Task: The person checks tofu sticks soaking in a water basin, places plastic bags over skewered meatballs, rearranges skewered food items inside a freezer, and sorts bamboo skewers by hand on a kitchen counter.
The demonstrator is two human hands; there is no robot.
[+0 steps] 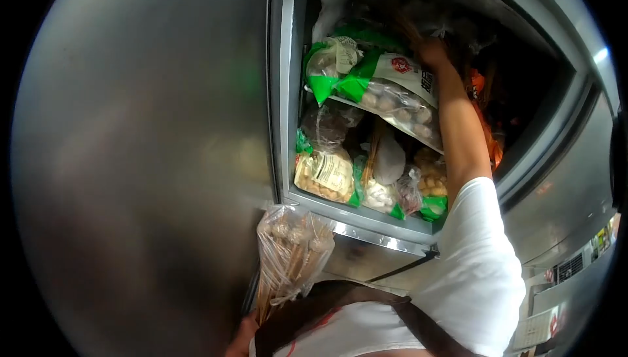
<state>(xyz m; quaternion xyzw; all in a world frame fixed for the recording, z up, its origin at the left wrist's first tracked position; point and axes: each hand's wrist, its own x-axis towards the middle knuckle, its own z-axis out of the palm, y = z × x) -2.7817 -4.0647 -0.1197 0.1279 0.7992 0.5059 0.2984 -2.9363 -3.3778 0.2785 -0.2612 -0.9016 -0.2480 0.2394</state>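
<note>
My right hand (432, 53) reaches into the upper shelf of an open steel freezer, behind a green and white bag of round food (399, 105). Its fingers are hard to make out in the dark, near some thin sticks (409, 28) and clear plastic. Down at the lower left, my left hand (244, 332) is closed around the lower ends of a bundle of skewers in a clear plastic bag (294, 246). That bag stands upright just outside the freezer's lower edge.
The lower shelf holds a bag of tan balls (325, 175), a bag of white pieces (381, 196) and other bags. Orange packaging (487, 121) lies right of my forearm. A closed steel door (144, 147) fills the left side.
</note>
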